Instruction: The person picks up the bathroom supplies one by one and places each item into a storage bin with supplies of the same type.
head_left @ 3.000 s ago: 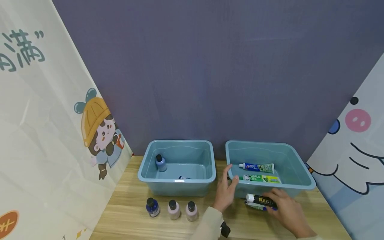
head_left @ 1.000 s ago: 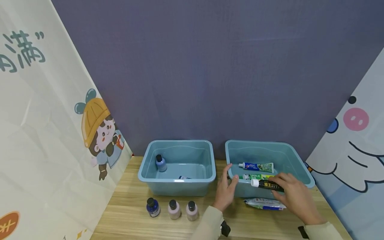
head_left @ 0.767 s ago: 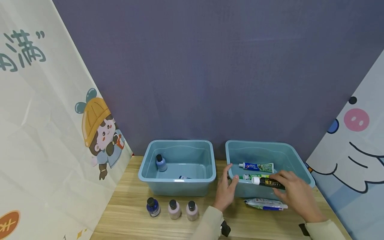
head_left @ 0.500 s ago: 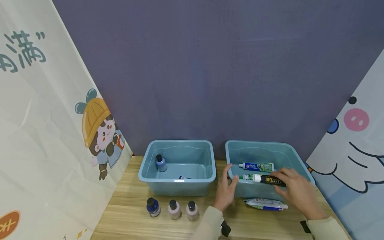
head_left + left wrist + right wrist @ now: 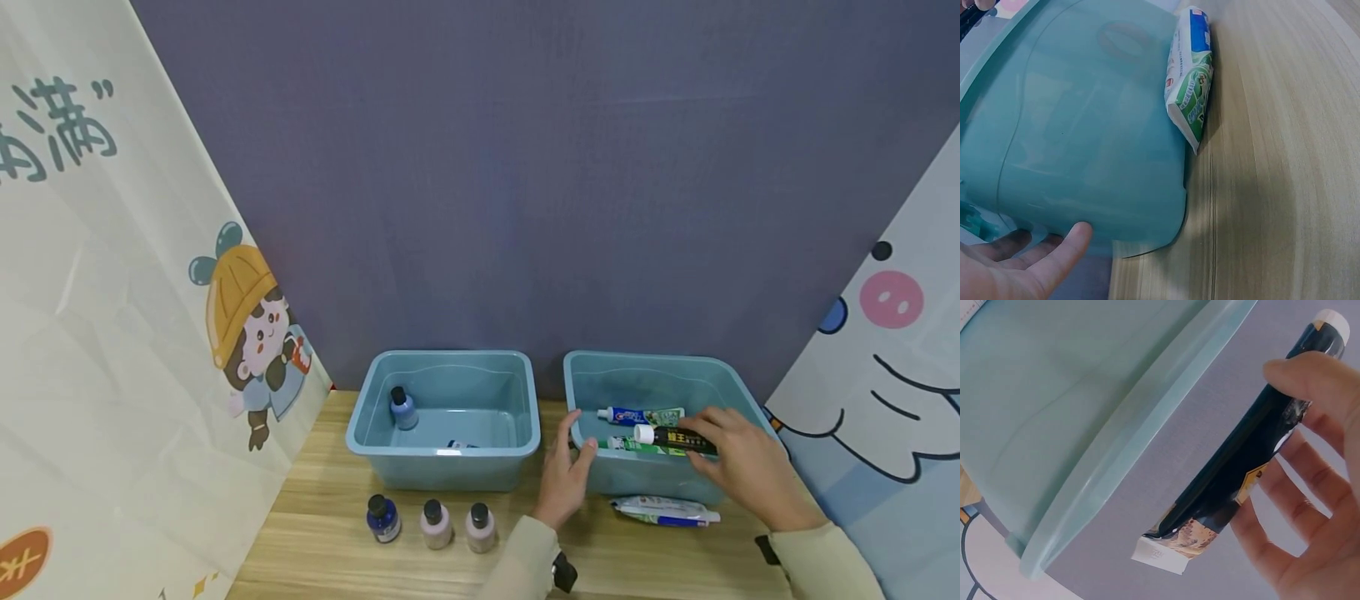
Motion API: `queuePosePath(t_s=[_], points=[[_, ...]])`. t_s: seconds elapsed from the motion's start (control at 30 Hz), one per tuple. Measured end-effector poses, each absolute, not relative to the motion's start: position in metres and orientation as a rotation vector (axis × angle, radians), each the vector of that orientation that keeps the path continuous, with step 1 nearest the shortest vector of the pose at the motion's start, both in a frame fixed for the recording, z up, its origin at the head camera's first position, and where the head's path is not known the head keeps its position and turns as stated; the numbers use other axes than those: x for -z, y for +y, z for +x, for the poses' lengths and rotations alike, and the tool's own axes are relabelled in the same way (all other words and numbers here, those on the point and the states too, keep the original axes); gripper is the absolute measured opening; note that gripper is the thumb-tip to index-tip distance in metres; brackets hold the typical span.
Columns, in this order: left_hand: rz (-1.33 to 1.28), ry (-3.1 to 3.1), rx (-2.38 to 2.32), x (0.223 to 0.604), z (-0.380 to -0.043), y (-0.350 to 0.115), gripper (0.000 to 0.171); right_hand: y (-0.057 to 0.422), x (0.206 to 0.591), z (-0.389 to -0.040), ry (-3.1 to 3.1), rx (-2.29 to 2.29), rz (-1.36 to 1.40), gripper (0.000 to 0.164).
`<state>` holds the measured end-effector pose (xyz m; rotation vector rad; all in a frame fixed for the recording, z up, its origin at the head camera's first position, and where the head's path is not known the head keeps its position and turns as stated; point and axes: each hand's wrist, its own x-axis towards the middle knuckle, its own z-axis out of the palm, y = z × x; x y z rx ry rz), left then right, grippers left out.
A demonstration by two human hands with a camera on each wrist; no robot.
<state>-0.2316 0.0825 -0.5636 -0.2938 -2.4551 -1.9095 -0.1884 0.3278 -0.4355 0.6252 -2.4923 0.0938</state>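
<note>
My right hand (image 5: 742, 462) pinches a black toothpaste tube (image 5: 678, 439) with a white cap, above the front part of the right blue bin (image 5: 645, 477). In the right wrist view, thumb and fingers grip the toothpaste tube (image 5: 1235, 450) beyond the bin's rim (image 5: 1116, 450). Below it inside the bin lie a green toothpaste tube (image 5: 630, 444) and a blue-and-green toothpaste tube (image 5: 637, 415). My left hand (image 5: 561, 485) rests against that bin's front left corner, its fingers fairly straight. In the left wrist view, one fingertip (image 5: 1079, 232) touches the bin wall.
Another toothpaste tube (image 5: 663, 510) lies on the wooden table (image 5: 315, 542) before the right bin. The left blue bin (image 5: 450, 471) holds a light blue bottle (image 5: 403, 410) and a partly hidden item. In front stand a dark blue bottle (image 5: 383, 521) and two pink bottles (image 5: 436, 527) (image 5: 480, 529).
My right hand has lifted the black toothpaste tube from beside the one on the table and carried it forward over the right bin's front rim. The left hand has stayed put.
</note>
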Motion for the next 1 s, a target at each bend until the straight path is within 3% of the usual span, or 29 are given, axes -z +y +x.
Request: queuePosePath(t_s=[1.0], points=[[-0.297, -2.439, 1.921, 0.566, -0.234, 0.083, 0.049, 0.335, 0.422, -0.213, -2.515, -0.066, 0.671, 0.046]])
